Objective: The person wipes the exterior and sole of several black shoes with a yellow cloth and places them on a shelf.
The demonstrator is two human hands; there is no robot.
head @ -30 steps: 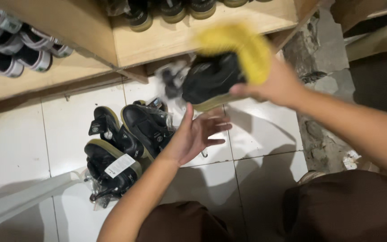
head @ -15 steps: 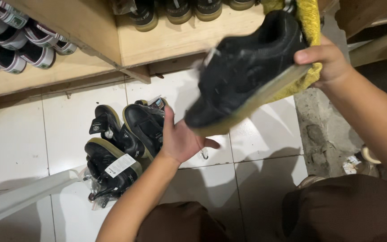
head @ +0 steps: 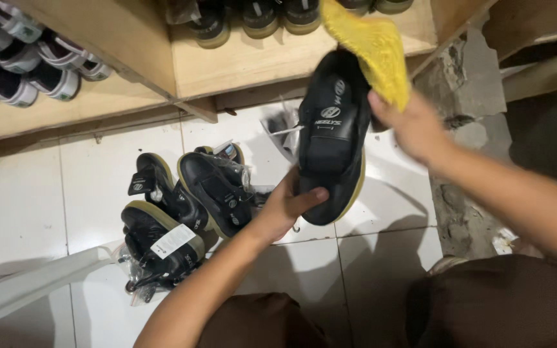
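A black shoe (head: 332, 138) with a yellowish sole edge is held up in the air above the white tiled floor (head: 33, 206), toe end low, heel end high. The left hand (head: 289, 207) is closed on its toe end from below, thumb laid across the black upper. The right hand (head: 412, 126) is closed around a yellow cloth (head: 369, 44), which is pressed against the heel end of the shoe; the fingers themselves are mostly hidden behind cloth and shoe.

A pale round emblem and a strip of lettering are seen on the shoe's tongue. On the floor to the left, a cluster of black shoes (head: 185, 203) with yellowish soles is lying, some in clear crinkled plastic wrapping; a white rectangular label (head: 173, 240) is stuck across the nearest one. Another wrapped item behind the held shoe is mostly covered and hard to make out.

Above, wooden shelves (head: 240, 61) are stacked with more shoes: dark ones with pale soles cut off by the top edge, black-and-white ones (head: 27, 64) cut off at the left. Open tile is left between the cluster and the person's brown-clad knees (head: 498, 303). At the right, the tiles end at rough grey concrete (head: 462, 84). A pale slanted bar (head: 27, 290) is cut off at the lower left corner.
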